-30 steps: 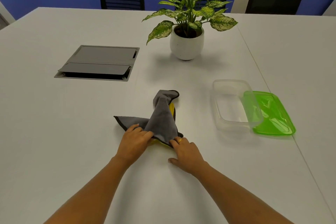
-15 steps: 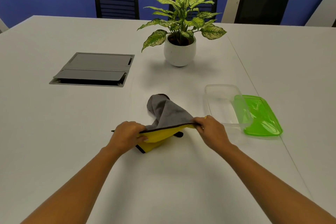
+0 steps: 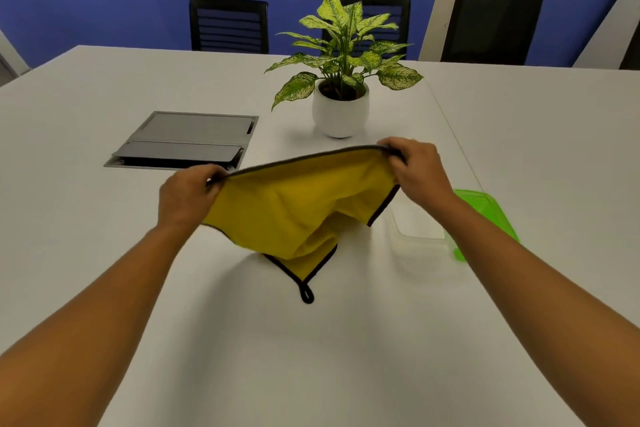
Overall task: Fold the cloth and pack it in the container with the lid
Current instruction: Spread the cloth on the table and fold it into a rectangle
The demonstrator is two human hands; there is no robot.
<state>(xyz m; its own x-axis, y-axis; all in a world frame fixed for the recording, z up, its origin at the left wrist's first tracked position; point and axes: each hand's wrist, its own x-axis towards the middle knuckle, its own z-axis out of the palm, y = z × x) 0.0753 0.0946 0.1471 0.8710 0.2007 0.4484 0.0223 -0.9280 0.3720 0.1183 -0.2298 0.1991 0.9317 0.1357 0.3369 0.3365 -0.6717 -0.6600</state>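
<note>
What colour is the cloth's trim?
Black, along the yellow cloth's edges; head view.

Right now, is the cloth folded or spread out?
Spread out, not folded. Both hands, left and right, hold the cloth by its top edge, yellow side facing the camera, its lower corner hanging loose.

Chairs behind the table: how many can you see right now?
3. One black chair at far left, one in the middle, mostly hidden by the potted plant, one at far right. Others may sit outside the frame.
</note>
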